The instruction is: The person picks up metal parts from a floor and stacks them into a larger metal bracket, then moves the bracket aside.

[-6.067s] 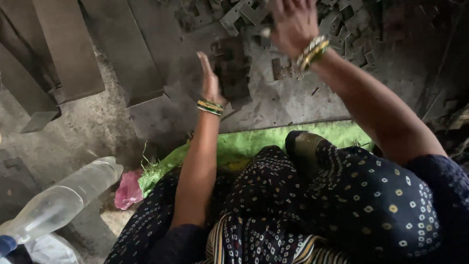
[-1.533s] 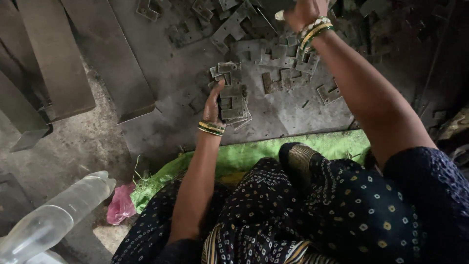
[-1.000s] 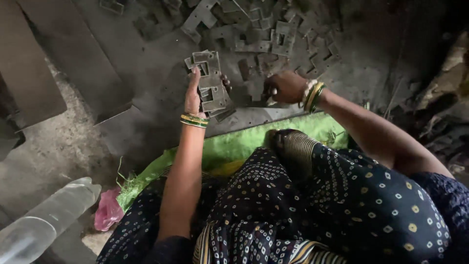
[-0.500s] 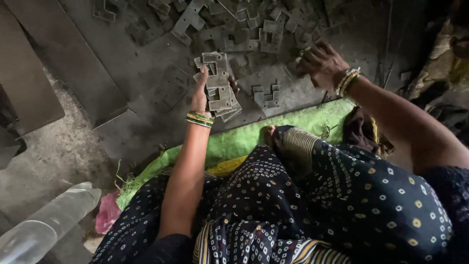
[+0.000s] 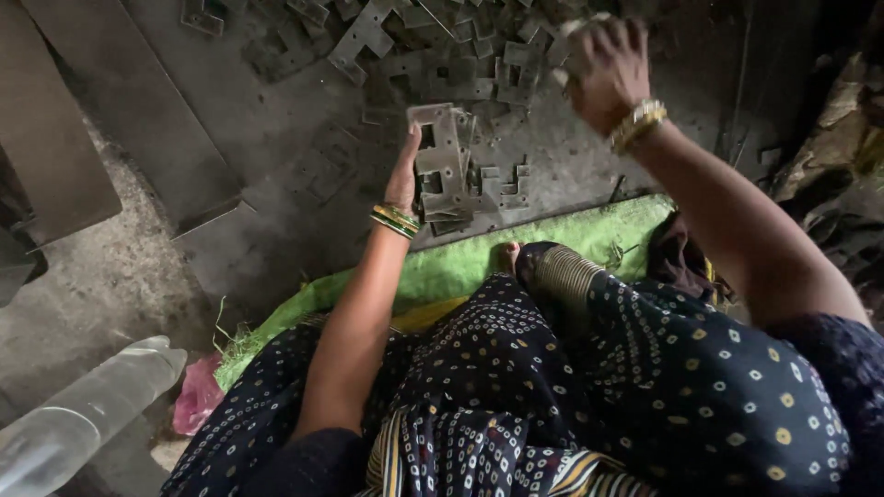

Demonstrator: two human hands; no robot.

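A: Grey metal all over. What's the left hand (image 5: 405,179) doing?

B: It props up a stack of cut metal plates (image 5: 448,170) standing on edge on the steel sheet (image 5: 276,129). The palm is against the stack's left side and the thumb points up; how the fingers lie behind it I can't tell.

A: And the right hand (image 5: 606,69)?

B: Lifted over the far scatter of loose plates (image 5: 433,41), well apart from the stack. Its fingers are curled in, and something pale shows at their tips, likely one small plate, though it's blurred, so I can't say for sure.

A: How much is done, would you say?

B: Judging by how things lie, a fair bundle is gathered by the left palm, with a few more plates (image 5: 502,189) lying flat just beside it. Many pieces are spread further back, so I'd judge most of the gathering is left.

A: What's around?

B: A green mat (image 5: 442,271) at the near edge of the sheet, a clear plastic bottle (image 5: 83,419) lying at lower left, something pink (image 5: 196,398) beside it, and long metal strips (image 5: 55,156) on the left. The person's knee in dark dotted cloth (image 5: 571,368) sits close to the stack, and the right forearm crosses above it.
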